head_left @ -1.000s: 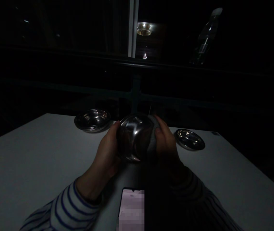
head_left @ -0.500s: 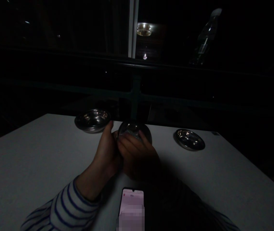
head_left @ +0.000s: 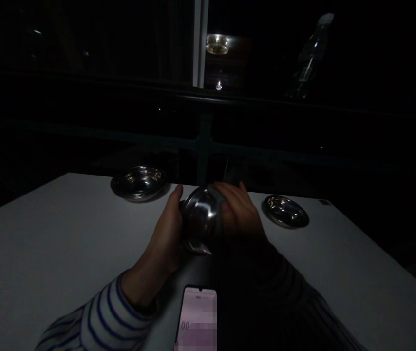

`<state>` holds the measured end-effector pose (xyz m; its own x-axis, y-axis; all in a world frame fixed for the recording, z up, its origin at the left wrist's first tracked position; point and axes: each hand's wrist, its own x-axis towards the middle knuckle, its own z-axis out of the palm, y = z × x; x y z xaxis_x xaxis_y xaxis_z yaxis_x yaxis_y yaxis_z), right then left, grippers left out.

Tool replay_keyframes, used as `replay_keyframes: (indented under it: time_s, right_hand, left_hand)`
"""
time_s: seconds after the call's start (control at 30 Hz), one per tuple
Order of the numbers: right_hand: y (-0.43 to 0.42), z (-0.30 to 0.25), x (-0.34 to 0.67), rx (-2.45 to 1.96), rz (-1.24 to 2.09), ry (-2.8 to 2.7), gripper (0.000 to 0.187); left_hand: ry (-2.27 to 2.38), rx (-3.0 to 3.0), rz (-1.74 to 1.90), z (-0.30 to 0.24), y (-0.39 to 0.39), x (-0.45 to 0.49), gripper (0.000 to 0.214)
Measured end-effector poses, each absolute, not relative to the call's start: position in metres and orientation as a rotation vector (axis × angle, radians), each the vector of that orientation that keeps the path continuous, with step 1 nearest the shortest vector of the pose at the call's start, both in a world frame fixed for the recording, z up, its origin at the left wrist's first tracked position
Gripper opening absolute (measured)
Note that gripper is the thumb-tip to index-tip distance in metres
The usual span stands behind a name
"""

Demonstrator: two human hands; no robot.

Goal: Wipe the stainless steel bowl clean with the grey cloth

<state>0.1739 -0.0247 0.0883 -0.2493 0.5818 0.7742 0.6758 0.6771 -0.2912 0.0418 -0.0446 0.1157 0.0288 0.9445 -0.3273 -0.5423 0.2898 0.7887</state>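
Over the middle of the table, my left hand (head_left: 167,226) grips a shiny metal bowl (head_left: 199,219) by its left side, thumb up along the rim. The bowl is tilted, and its rounded surface catches the light. My right hand (head_left: 240,209) is curled over the bowl's right side, pressing a greyish cloth (head_left: 217,196) against it; much of the cloth is hidden under the fingers. Deep shadow covers the right palm and wrist. To the left sits a stack of metal bowls (head_left: 138,196), and a shallower metal bowl (head_left: 286,212) lies to the right.
A lit phone (head_left: 198,312) lies on the white table (head_left: 84,234) in front of me, below the hands. Beyond the far edge are a dark railing (head_left: 203,141) and window frame (head_left: 200,44). A clear bottle (head_left: 308,63) shows dimly at upper right.
The held bowl has been turned so more of its rounded surface shows. My right hand has slid from the bowl's front to its right side, taking the cloth with it.
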Motion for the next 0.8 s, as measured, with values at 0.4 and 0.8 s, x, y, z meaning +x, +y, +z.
replay_keyframes:
  time_s: [0.4,0.8]
  right_hand:
    - [-0.017,0.073,0.169,-0.975,0.327,-1.594,0.049]
    - [-0.026,0.056,0.149,-0.853,-0.647,-2.025,0.046]
  left_hand:
    - [0.640,0.394,1.539,0.120,-0.029,0.027,0.027]
    - [0.495,0.297,1.507,0.123,-0.036,0.031,0.036]
